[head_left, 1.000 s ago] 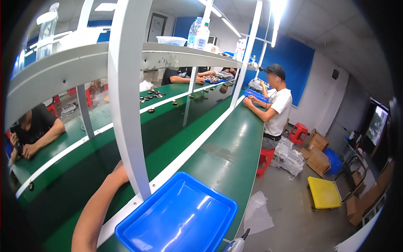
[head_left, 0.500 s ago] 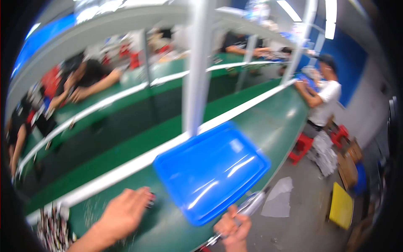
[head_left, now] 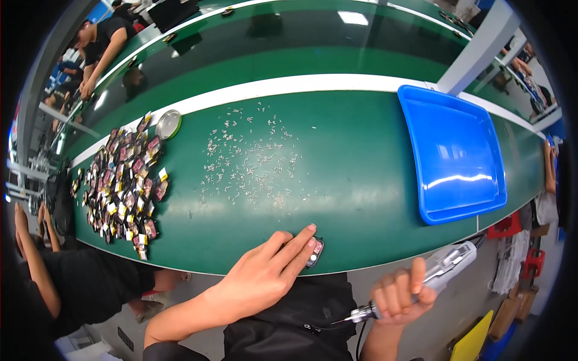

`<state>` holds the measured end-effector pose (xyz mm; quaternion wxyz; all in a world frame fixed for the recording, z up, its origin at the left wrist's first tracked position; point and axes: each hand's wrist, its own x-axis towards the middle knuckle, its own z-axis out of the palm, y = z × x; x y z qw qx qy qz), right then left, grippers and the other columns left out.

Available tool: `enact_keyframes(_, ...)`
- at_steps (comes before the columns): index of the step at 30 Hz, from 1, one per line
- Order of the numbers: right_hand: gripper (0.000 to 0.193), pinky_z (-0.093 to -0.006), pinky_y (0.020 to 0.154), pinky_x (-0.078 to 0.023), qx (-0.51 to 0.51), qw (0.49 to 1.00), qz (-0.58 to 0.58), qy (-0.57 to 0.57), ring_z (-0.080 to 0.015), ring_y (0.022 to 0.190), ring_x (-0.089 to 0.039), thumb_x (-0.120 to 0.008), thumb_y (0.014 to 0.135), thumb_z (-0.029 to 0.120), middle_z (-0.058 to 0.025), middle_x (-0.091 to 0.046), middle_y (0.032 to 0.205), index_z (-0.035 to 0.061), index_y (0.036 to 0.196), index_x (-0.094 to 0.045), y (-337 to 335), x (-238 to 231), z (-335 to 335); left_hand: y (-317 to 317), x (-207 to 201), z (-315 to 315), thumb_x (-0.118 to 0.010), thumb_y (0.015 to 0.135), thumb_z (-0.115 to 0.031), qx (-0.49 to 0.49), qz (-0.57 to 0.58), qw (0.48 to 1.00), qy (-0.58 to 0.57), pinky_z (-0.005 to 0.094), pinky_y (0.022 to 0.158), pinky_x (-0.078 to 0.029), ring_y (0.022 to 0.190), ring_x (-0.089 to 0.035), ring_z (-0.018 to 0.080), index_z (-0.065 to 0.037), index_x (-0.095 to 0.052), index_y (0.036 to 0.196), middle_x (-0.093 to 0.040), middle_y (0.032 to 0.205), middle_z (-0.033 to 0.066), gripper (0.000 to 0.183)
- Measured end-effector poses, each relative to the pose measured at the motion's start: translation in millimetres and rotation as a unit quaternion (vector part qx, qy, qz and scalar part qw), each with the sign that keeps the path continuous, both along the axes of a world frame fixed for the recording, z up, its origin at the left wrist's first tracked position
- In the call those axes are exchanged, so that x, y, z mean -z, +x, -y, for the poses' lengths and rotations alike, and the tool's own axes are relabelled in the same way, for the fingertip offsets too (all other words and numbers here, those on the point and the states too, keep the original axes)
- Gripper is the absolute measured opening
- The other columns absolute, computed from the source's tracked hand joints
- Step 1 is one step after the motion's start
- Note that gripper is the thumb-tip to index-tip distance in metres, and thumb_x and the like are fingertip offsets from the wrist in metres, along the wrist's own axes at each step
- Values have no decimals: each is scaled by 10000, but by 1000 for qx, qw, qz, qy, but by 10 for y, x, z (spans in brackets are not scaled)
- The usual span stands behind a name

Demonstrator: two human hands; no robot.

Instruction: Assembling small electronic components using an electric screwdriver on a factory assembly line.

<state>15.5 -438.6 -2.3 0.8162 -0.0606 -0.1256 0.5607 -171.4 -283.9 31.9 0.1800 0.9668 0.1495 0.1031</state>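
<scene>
My left hand (head_left: 265, 271) reaches over the front edge of the green bench. Its straight fingers lie along a small watch-like device (head_left: 315, 253) with a black rim and a pinkish inside, keeping hold of it at the edge; its thumb is hidden. Wrapped in my right hand (head_left: 402, 295) is a grey electric screwdriver (head_left: 450, 265). It is held in front of the bench, its thin bit pointing left, below the device and apart from it. Many tiny silvery pieces, perhaps screws (head_left: 259, 162), lie scattered beyond my left hand.
A pile of similar small devices (head_left: 123, 186) covers the bench's left side, beside a round shallow tin (head_left: 168, 124). An empty blue tray (head_left: 460, 159) lies at the right. A white rail (head_left: 289, 85) and a post (head_left: 481, 45) border the far side. Co-workers sit nearby.
My view has swung left and down, bringing the pile, the tin and the scattered pieces into sight. The device is now at the bench's front edge under my left fingers; the screwdriver stays in my right hand.
</scene>
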Motion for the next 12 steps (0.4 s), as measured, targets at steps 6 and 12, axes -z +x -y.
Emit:
enact_keyframes(6,97,-315,462,-403,-16,995,50,-89,-126,382,-394,-492,848,118,-10,-396,493,36,886,-455,-530,27,-134,63,-174,-202,-623,688,-25,90,-40,995,-30,313,700,-530,846,-527,225,125,-570,1105,-541,1250,213,447)
enact_keyframes(12,98,-309,514,-385,20,991,22,-128,-146,438,-411,-494,905,115,-18,-431,551,58,985,-490,-797,92,-267,86,57,-185,-615,645,21,105,11,992,63,328,659,-528,862,-554,278,76,-600,1097,-552,1266,165,455)
